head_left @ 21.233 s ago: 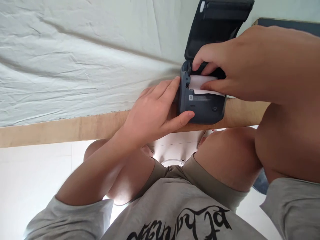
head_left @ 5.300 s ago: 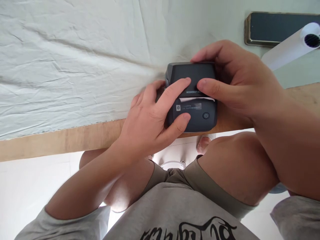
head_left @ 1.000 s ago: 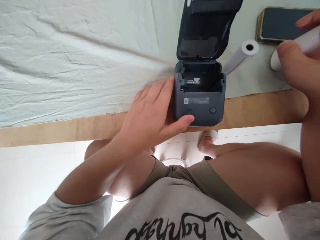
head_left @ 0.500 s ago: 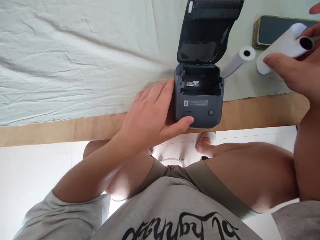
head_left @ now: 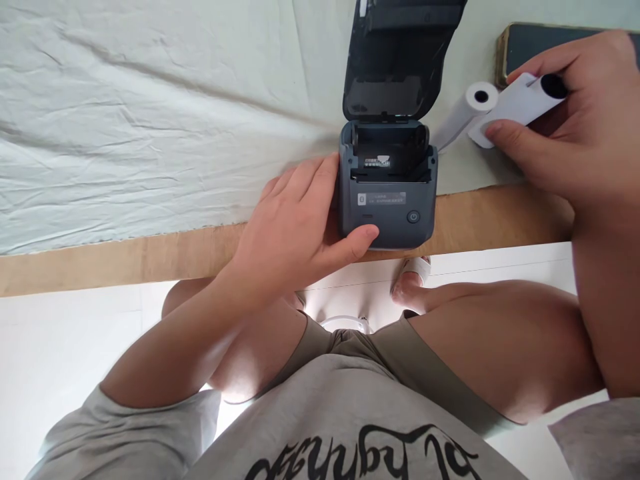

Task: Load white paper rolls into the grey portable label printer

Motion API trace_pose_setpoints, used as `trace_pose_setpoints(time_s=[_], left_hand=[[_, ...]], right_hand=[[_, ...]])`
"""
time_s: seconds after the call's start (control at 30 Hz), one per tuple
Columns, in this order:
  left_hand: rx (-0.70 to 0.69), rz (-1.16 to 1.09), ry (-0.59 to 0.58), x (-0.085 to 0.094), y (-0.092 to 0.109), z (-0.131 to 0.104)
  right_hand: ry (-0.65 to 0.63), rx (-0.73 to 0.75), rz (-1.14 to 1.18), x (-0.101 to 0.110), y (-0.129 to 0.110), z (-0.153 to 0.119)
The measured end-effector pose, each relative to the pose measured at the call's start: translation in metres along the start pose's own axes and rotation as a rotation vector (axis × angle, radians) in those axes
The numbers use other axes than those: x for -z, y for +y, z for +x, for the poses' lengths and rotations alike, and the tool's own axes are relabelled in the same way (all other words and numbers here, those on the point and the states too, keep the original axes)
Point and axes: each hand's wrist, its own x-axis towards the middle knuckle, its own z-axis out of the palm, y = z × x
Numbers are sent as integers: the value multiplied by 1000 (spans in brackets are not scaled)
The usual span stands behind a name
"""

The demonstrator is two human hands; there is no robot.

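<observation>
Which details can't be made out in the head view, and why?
In the head view:
Lid: top cut off by the upper edge.
Phone-like device: partly behind the right hand, right end cut off by the frame.
Held roll: partly covered by the same hand.
Label on the printer: print too small to read.

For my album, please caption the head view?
Left fingers rest against an open printer; right fingers hold a white roll.
</observation>
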Motion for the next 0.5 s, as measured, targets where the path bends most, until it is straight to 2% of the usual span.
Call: trace_pose_setpoints(time_s=[0.07,0.17,0.27,0.33,0.5], left_hand=[[0,6,-9,0,0,-1],[-2,13,-15,0,0,-2],[-5,6,0,1,-1,-2],[-5,-7,8,0,-1,-2],[3,-35,10,0,-1,-2]], right_hand=[[-1,56,82,-1,5,1],[-17,168,344,-8,14,4],[6,178,473,-15,14,5],[32,127,436,-15,8,3],[7,-7,136,-10,-16,-7]])
